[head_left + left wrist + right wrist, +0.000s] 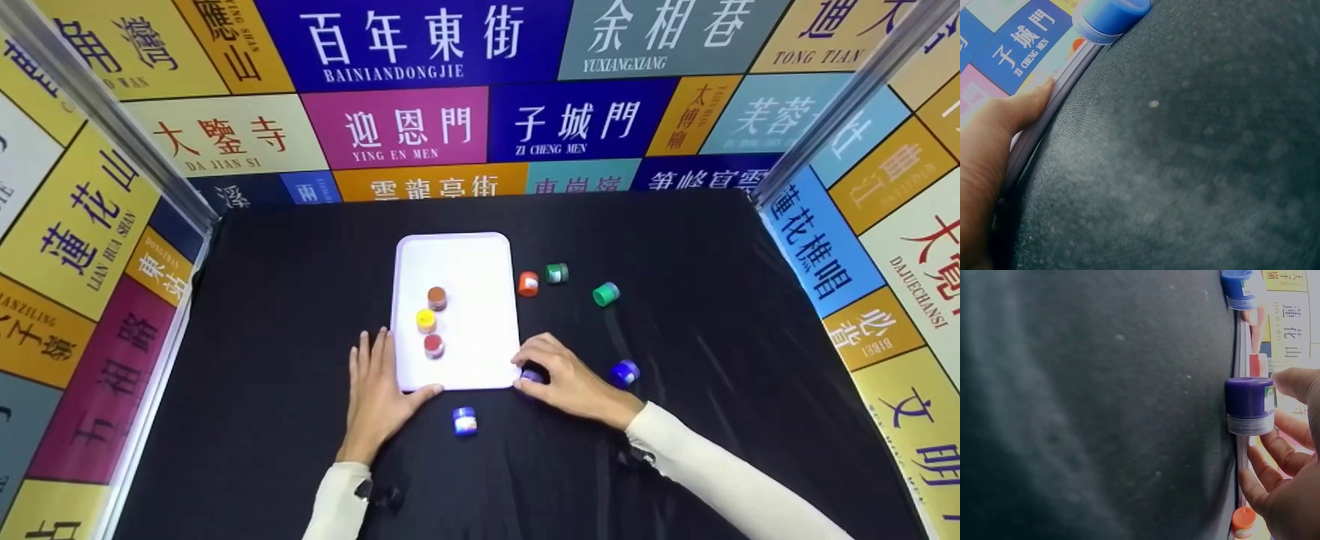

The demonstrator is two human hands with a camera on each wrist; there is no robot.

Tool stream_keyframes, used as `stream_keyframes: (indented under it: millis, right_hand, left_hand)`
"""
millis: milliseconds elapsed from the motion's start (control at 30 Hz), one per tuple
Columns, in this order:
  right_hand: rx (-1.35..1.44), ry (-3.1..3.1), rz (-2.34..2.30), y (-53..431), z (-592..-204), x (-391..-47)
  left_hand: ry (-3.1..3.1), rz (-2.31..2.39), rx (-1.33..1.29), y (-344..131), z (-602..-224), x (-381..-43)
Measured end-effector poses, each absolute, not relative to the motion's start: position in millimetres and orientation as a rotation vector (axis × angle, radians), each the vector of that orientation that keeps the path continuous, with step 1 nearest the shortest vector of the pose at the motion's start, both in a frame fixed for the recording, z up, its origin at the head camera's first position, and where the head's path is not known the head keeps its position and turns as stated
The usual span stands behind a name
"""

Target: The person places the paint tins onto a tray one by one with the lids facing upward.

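My left hand (376, 386) lies with straight fingers along the left edge of a white tray (472, 270), its thumb reaching over the near edge. At the tray's near right corner, my right hand (562, 379) curls its thumb and fingers round a small purple paint jar (1249, 405), whose clear end and label show in the right wrist view. On the tray stand a brown jar (436, 298), a yellow jar (426, 321) and a red jar (433, 346). A blue jar (465, 421) is on the black cloth just in front of the tray.
Right of the tray are an orange-red jar (528, 283), a dark green jar (556, 273) and a lighter green jar (606, 294). Another blue jar (624, 373) lies beside my right wrist. Printed panels (405, 124) enclose the black cloth (285, 300) at the back and sides.
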State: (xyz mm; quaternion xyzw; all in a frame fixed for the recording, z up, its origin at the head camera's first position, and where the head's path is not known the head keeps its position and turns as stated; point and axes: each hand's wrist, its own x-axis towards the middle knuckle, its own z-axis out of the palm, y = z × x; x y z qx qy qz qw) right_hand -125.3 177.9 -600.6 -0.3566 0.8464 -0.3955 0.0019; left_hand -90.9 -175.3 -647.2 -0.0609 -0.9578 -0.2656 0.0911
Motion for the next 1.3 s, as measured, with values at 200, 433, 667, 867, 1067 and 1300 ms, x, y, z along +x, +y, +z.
stream_keyframes:
  millis: [200,433,667,867,1067,1300]
  right_hand:
    - [-1.112,2.626,-1.281,184.4,-605.6,-121.6]
    - [-1.105,2.609,-1.269,193.3,-607.9,-121.3]
    - [-1.153,2.563,-1.204,200.4,-608.2,-123.6]
    - [-1.204,2.519,-1.177,207.3,-608.1,-125.3]
    - [-1.202,2.488,-1.175,213.4,-606.9,-125.8]
    - [-1.215,2.508,-1.158,215.9,-607.9,-125.8]
  left_hand:
    - [-2.854,-0.794,-0.179,-175.2,-646.7,-91.3]
    - [-2.85,-0.785,-0.193,-174.8,-645.8,-92.9]
    - [-2.851,-0.805,-0.182,-174.3,-646.0,-92.1]
    - [-2.866,-0.808,-0.167,-174.6,-646.2,-90.1]
    - [-2.874,-0.809,-0.159,-174.9,-645.7,-90.3]
    - [-2.875,-0.809,-0.159,-174.8,-646.0,-89.8]
